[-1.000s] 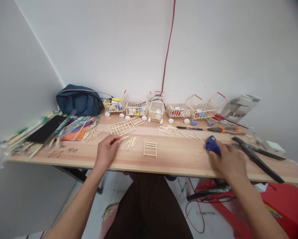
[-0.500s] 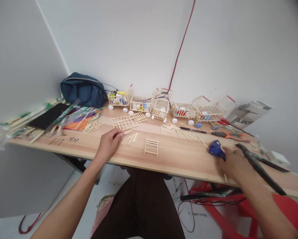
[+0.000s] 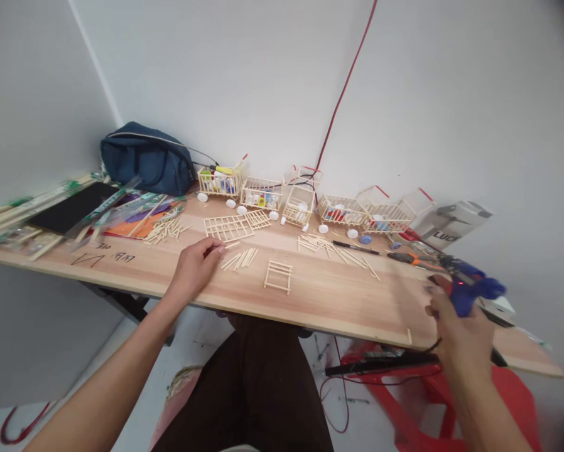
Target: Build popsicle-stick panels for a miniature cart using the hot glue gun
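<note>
My right hand (image 3: 456, 329) is closed round the grip of a blue glue gun (image 3: 473, 287), lifted above the right end of the wooden table (image 3: 338, 301); a red light glows on the gun. My left hand (image 3: 195, 267) rests on the table with its fingers pinched on a thin wooden stick (image 3: 229, 246). A loose row of sticks (image 3: 240, 258) lies just right of that hand. A small ladder-like stick frame (image 3: 278, 276) sits in the middle, near the front edge.
Several small stick carts (image 3: 305, 204) line the wall. Stick grids (image 3: 237, 225), a blue bag (image 3: 145, 158), packets of sticks (image 3: 75, 210), pliers (image 3: 411, 257) and a red cable (image 3: 345, 88) are also here. A red stool (image 3: 428, 402) stands below right.
My right hand has picked the blue glue gun up off the table and carried it right. The view has swung slightly. My left hand stays on the stick.
</note>
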`<state>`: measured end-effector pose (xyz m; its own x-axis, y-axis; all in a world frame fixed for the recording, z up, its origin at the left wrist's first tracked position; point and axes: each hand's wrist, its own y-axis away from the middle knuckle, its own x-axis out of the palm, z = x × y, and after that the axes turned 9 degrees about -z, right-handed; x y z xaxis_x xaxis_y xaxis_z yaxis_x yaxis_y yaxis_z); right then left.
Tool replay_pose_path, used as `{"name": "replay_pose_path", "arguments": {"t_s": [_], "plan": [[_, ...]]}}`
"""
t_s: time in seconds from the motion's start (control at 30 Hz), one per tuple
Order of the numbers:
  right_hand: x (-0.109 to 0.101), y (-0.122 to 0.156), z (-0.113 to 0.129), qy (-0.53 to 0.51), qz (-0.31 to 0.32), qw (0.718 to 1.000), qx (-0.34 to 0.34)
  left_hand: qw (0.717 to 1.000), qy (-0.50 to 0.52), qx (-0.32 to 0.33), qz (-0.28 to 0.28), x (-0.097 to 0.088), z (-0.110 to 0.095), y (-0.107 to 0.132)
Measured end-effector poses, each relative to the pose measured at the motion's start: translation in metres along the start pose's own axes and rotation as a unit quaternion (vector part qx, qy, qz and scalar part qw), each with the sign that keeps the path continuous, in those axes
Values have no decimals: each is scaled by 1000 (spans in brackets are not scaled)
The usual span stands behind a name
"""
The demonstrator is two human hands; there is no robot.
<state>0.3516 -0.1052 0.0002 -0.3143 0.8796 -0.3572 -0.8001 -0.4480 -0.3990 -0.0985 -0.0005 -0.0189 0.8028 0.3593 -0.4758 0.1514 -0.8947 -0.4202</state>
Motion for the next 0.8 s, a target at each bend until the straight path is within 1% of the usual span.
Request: {"name": "replay_pose_path", "arguments": {"t_s": [0.03,0.07,0.1,0.17,0.23,0.3,0.4,0.5,0.53,0.63,0.7,0.8], "plan": [[0,4,7,-88,11,994,60,1000,8,-5,-5,0,-1,-1],[1,8,14,-157,31,982,105,1000,19,-10,-12,0,-4,-2],[3,12,21,-200,54,969,133,999,34,-11,-20,-1,-7,-4],[7,22,33,-234,110,954,152,997,62,-1,-33,0,-19,-12],[14,36,43,-237,184,943,145,994,90,34,-46,5,-33,-26],[21,53,51,-232,259,931,115,991,100,76,-49,15,-45,-44],[35,79,61,-226,354,905,70,986,107,120,-42,40,-55,-74],[49,96,67,-231,414,878,57,982,100,159,-9,69,-53,-94],[54,99,68,-227,433,870,55,982,95,164,2,77,-51,-97],[64,102,68,-187,489,851,36,983,95,157,-1,94,-44,-95],[69,102,66,-143,517,844,12,984,96,150,0,98,-39,-90],[73,100,63,-91,538,838,-9,982,94,163,26,98,-32,-85]]}}
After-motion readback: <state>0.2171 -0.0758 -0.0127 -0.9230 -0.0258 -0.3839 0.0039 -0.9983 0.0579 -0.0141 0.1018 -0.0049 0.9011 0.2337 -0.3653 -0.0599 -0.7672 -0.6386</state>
